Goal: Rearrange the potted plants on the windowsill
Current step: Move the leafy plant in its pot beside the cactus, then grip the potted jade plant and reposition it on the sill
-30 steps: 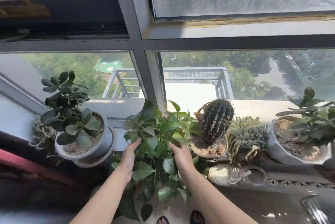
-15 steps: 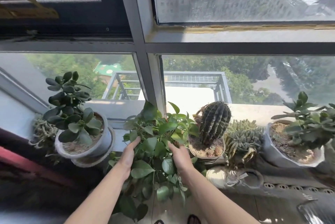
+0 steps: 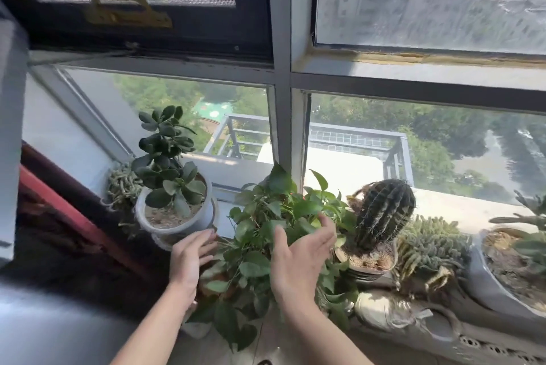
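Note:
A leafy green trailing plant (image 3: 266, 240) stands in the middle of the windowsill, its pot hidden under the leaves. My left hand (image 3: 189, 255) hovers at its left side with fingers spread, close to the white pot of the jade plant (image 3: 168, 169). My right hand (image 3: 298, 258) is raised in front of the leaves, open, holding nothing. A dark ribbed cactus (image 3: 382, 211) in a low pot stands just to the right, and beyond it a spiky grey-green succulent (image 3: 428, 243).
A big grey pot (image 3: 490, 290) with another plant sits at the far right. A stringy succulent (image 3: 122, 187) fills the left corner behind the jade plant. A worn shoe (image 3: 387, 311) lies below the cactus. The window frame post (image 3: 283, 116) rises behind the leafy plant.
Both hands have come off the leafy plant and drawn back with fingers apart. The view has swung to the left and nearer, so the plants sit further right.

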